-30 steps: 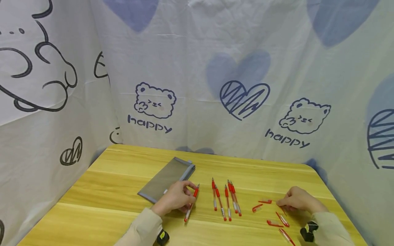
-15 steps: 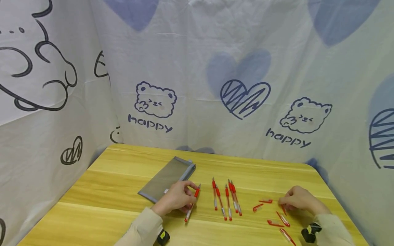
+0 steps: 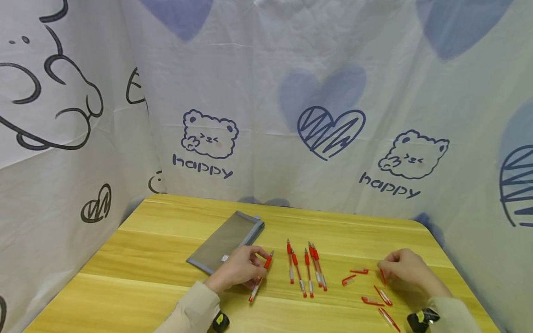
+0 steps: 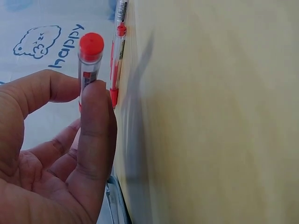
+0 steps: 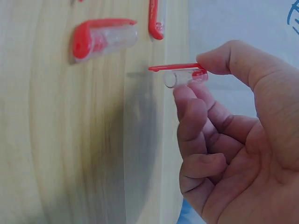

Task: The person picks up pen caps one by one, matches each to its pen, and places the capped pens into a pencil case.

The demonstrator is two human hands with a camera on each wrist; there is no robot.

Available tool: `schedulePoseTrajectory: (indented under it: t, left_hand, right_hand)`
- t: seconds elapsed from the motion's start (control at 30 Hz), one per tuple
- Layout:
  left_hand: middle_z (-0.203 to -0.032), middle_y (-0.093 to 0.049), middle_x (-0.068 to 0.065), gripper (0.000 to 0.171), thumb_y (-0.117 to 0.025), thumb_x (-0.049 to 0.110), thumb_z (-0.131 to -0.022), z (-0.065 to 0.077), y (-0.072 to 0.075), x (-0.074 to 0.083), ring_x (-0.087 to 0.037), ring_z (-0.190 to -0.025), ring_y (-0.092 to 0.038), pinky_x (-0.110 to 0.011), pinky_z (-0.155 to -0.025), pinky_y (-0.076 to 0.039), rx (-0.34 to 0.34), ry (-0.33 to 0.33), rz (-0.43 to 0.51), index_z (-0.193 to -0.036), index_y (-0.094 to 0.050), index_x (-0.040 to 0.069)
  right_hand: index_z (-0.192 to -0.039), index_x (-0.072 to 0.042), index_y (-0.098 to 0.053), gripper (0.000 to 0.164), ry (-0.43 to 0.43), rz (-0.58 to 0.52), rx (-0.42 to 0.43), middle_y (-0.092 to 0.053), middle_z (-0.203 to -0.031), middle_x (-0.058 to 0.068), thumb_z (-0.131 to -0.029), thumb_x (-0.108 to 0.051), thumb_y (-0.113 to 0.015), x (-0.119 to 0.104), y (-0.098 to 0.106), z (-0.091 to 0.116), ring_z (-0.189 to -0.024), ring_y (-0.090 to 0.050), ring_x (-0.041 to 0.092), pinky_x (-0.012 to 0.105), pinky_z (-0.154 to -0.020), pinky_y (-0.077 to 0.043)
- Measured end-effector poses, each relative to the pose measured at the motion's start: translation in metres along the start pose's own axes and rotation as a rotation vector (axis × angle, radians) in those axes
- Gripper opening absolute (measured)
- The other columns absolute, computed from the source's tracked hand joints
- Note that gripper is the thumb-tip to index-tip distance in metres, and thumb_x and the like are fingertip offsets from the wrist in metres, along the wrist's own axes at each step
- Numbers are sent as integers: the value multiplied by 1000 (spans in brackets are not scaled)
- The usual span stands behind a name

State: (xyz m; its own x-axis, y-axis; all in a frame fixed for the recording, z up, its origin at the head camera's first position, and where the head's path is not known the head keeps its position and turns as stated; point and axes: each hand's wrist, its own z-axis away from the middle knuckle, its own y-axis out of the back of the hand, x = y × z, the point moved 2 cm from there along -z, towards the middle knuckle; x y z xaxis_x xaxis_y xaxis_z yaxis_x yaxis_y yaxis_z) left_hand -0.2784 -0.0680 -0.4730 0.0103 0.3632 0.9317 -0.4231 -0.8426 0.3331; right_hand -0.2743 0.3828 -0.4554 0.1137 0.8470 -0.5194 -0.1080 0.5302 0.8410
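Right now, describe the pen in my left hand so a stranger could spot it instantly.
On the yellow wooden table, find the gray pouch, then the group of red pens to its right. The held pen is between them, tip pointing away from you. Unlike those, which lie on the table, it is pinched in your left hand.

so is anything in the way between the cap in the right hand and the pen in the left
Between the right hand and left hand, five pens and two loose caps lie on the table. The held cap is raised off the table, so a path over them to the held pen looks unblocked.
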Motion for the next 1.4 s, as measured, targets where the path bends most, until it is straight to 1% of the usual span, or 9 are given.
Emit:
schedulePoseTrajectory:
  t: [0.13,0.27,0.5,0.63,0.73,0.87,0.97,1.23,1.4]
  left_hand:
    - [-92,-68,-8,36,-77,2,-90,1,-1,1,-14,-62,-67,-30,-53,-60,-9,-8,-13,-125,-71,5]
    - [-91,-69,-7,36,-77,2,-90,2,-2,1,-14,-61,-67,-29,-52,-60,-19,-15,-19,-125,-71,5]
    - [-89,-69,-6,36,-79,4,-90,3,-3,3,-13,-61,-65,-29,-53,-59,-44,-36,-37,-125,-73,8]
    - [-88,-68,-6,36,-80,4,-89,4,-4,4,-14,-61,-65,-28,-54,-59,-55,-55,-61,-124,-75,11]
    - [-89,-68,-5,36,-81,4,-89,4,-6,5,-14,-61,-66,-28,-55,-60,-61,-79,-74,-124,-75,13]
    - [-90,-68,-4,36,-80,4,-90,5,-10,9,-14,-61,-66,-28,-56,-59,-81,-98,-70,-124,-75,14]
    - [-90,-68,-5,35,-79,5,-91,6,-12,12,-14,-60,-64,-28,-56,-58,-97,-100,-64,-125,-75,14]
    - [-92,-69,-3,34,-78,8,-94,6,-13,15,-12,-56,-58,-26,-53,-50,-109,-121,-75,-126,-76,18]
    - [-92,-72,-1,37,-77,7,-94,6,-12,15,-10,-52,-54,-24,-49,-44,-106,-138,-85,-128,-78,20]
  right_hand:
    - [-85,-8,-70,29,8,5,40,-67,-77,-3,-97,-35,-71,-5,3,5,-77,-56,15,29,-69,-44]
    - [-88,-8,-72,30,27,-10,76,-68,-80,-3,-99,-36,-71,-12,3,10,-77,-57,14,28,-70,-45]
    - [-95,-6,-75,27,59,-122,110,-73,-82,0,-101,-32,-70,-30,-1,19,-76,-63,14,25,-69,-51]
    - [-101,-4,-75,27,71,-202,113,-76,-88,2,-103,-31,-70,-45,-5,22,-80,-68,17,25,-72,-52]
    - [-104,-3,-74,27,80,-231,130,-76,-90,2,-103,-30,-70,-54,-7,25,-82,-68,16,26,-74,-52]
    - [-107,-3,-74,27,88,-258,166,-78,-94,2,-105,-29,-69,-62,-9,28,-84,-69,12,25,-77,-54]
    - [-111,-2,-74,29,86,-314,180,-79,-97,2,-106,-29,-68,-66,-12,30,-85,-71,13,26,-80,-57]
    - [-122,-1,-71,35,28,-467,194,-76,-93,-10,-107,-32,-67,-70,-18,34,-85,-69,2,26,-77,-56]
    - [-122,-1,-70,33,42,-580,199,-73,-89,-16,-108,-31,-66,-73,-22,36,-86,-69,3,27,-78,-57]
